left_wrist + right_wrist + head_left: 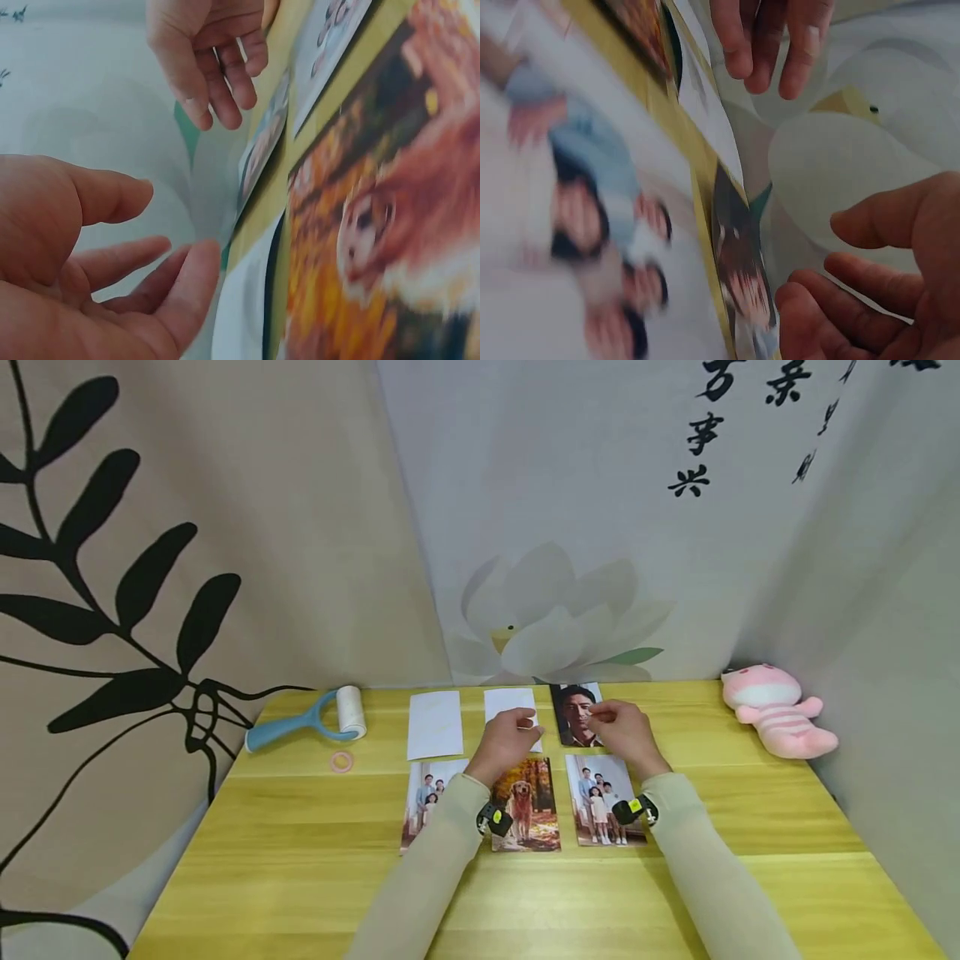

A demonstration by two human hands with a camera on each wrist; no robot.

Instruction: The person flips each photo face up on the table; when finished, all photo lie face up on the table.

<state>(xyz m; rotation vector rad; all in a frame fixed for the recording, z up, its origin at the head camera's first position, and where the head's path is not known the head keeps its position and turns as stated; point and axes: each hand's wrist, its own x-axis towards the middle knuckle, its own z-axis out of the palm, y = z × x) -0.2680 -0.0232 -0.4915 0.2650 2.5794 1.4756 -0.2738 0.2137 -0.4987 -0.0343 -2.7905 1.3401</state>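
My left hand (512, 742) hovers over the middle face-down white card (510, 699), fingers loosely bent and a gap before the thumb; nothing is in it. Beside it, my right hand (624, 735) is above a portrait photo (576, 718), also holding nothing, as the right wrist view shows its thumb (877, 214) apart from the fingers. Another white card (435, 725) lies at the left of the back row. In the front row are a family photo (420, 793), partly hidden by my left sleeve, a dog photo (522, 810) and a second family photo (596, 793).
A blue-handled lint roller (300, 722) lies at the back left, with a small pink ring (341, 762) in front of it. At the back right a pink striped plush toy (783, 714) sits against the curtain. The wooden table (300, 877) reaches back to a printed backdrop (562, 485).
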